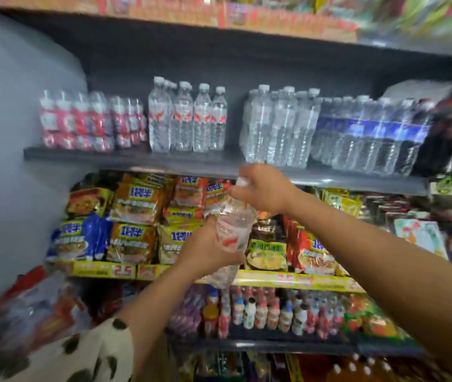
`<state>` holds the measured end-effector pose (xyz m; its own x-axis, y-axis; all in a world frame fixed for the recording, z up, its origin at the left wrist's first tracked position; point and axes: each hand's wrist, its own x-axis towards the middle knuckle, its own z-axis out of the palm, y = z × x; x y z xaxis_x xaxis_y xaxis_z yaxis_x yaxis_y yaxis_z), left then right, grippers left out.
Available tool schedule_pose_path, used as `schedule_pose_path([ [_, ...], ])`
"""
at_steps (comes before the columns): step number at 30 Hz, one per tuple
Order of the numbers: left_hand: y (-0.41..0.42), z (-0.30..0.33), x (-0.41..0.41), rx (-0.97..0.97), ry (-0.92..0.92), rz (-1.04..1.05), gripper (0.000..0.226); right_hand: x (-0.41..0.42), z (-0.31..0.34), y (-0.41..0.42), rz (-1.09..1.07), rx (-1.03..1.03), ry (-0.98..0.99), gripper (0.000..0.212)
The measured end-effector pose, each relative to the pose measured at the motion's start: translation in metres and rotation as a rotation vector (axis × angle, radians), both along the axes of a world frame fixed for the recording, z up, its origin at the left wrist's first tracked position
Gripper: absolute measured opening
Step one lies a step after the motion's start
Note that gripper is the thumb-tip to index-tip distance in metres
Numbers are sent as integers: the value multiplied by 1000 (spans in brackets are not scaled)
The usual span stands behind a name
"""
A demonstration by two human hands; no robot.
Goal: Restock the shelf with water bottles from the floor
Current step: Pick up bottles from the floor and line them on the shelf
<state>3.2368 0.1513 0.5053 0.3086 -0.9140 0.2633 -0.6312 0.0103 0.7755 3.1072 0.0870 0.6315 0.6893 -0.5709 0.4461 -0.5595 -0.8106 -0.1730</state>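
A clear water bottle (pixel 234 232) is held in the middle of the frame, tilted with its white cap toward the upper right, just below the front edge of the grey shelf (pixel 136 158). The left hand (pixel 205 250) is wrapped round the labelled middle of the body, while the right hand (pixel 263 188) is curled over the neck and cap; both are closed on the bottle.

The bottle appears full, so moderate weight is to be expected, and its thin ribbed plastic is likely to give under a hard squeeze. The smooth wall and label may be slippery, so the ribbed body and the stiff neck are judged the safest places for a hold.

On the shelf, in the upper centre, a row of matching bottles (pixel 186 119) stands upright, with a gap beside it before a wrapped pack (pixel 280 128) to the right. That gap is judged the likely place for the bottle.
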Motion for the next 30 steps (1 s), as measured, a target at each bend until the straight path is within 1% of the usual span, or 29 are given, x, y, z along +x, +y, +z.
schedule_pose_path([
  [1,7,12,6,8,41,-86,79,1,13,6,30,-3,16,25],
  [3,21,32,17,65,50,-214,75,2,37,14,83,-2,52,19],
  [5,33,48,22,74,85,-298,64,2,56,19,117,-3,39,20],
  [7,39,61,23,27,128,-351,57,3,71,19,133,12,3,23],
  [10,36,85,29,-25,93,-338,48,8,95,12,143,-10,-22,23],
  [15,9,143,54,-84,43,-294,48,31,144,-14,80,-198,-70,23],
  [18,-23,167,71,-140,9,-227,45,55,168,-46,49,-262,-70,20],
  [21,-68,179,91,-171,15,-139,40,83,183,-88,34,-288,-67,16],
  [24,-118,184,112,-166,-23,-73,34,112,192,-134,0,-303,-58,15],
  [28,-185,186,135,-140,-73,-7,15,144,201,-198,-47,-292,-18,15],
  [30,-218,183,146,-109,-91,15,11,159,201,-228,-69,-276,16,16],
])
